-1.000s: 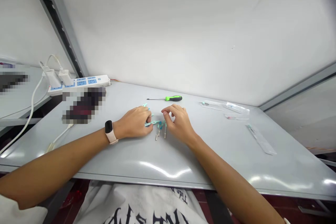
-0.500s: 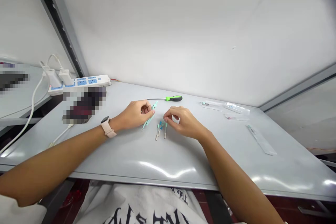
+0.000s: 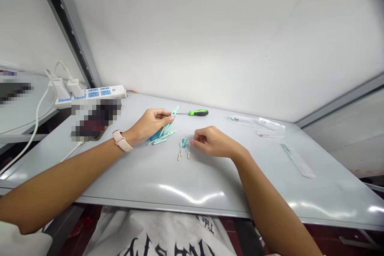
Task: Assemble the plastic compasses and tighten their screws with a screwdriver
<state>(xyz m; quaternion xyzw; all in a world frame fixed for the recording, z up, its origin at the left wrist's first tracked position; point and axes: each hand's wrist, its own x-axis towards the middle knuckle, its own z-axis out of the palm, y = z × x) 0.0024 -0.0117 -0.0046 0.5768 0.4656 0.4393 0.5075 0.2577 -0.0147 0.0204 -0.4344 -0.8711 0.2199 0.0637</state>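
My left hand [image 3: 154, 124], with a watch on its wrist, pinches a mint-green drawing compass [image 3: 174, 112] near its head. Under that compass lies a small pile of other compasses [image 3: 171, 132] in mint and blue, partly hidden by the fingers. My right hand [image 3: 213, 141] rests on the table with thumb and fingertips pressed together; whether something small is between them I cannot make out. Just left of its fingertips lie several small clear tubes [image 3: 188, 153] with white ends and green or blue caps.
Behind the hands lies a green-and-black screwdriver [image 3: 199, 113]. Clear plastic packets [image 3: 297, 161] are spread on the right of the grey table [image 3: 144, 180]. A white power strip [image 3: 111, 93] with plugged-in chargers and a blurred dark device [image 3: 99, 120] sit at the left.
My left hand has moved left and away from me with the compass, and the pile of compasses beneath now shows. My right hand has shifted slightly right and nearer to me.
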